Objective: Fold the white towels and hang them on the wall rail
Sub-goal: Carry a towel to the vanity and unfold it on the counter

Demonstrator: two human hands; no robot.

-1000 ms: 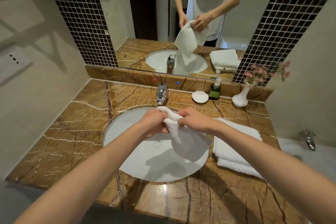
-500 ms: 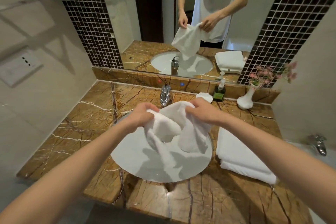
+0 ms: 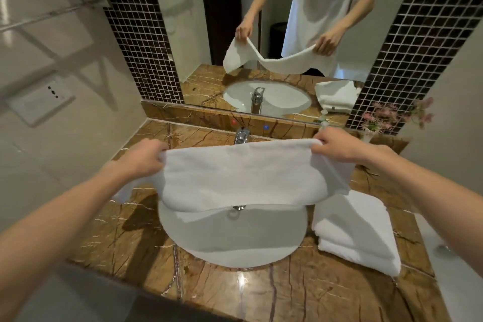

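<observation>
The left hand (image 3: 142, 158), fingers curled, pinches the left top corner of the white towel (image 3: 243, 178), which hangs spread above the sink (image 3: 232, 240). The right hand (image 3: 337, 145) pinches the right corner. Folded towels (image 3: 358, 232) lie just right of the sink.

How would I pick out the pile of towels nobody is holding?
Find the white oval sink in the brown marble counter. Just right of it, flat on the marble, lies the folded towel stack. Unlike the spread towel that the left hand and right hand hold over the basin, it is folded and untouched.
</observation>
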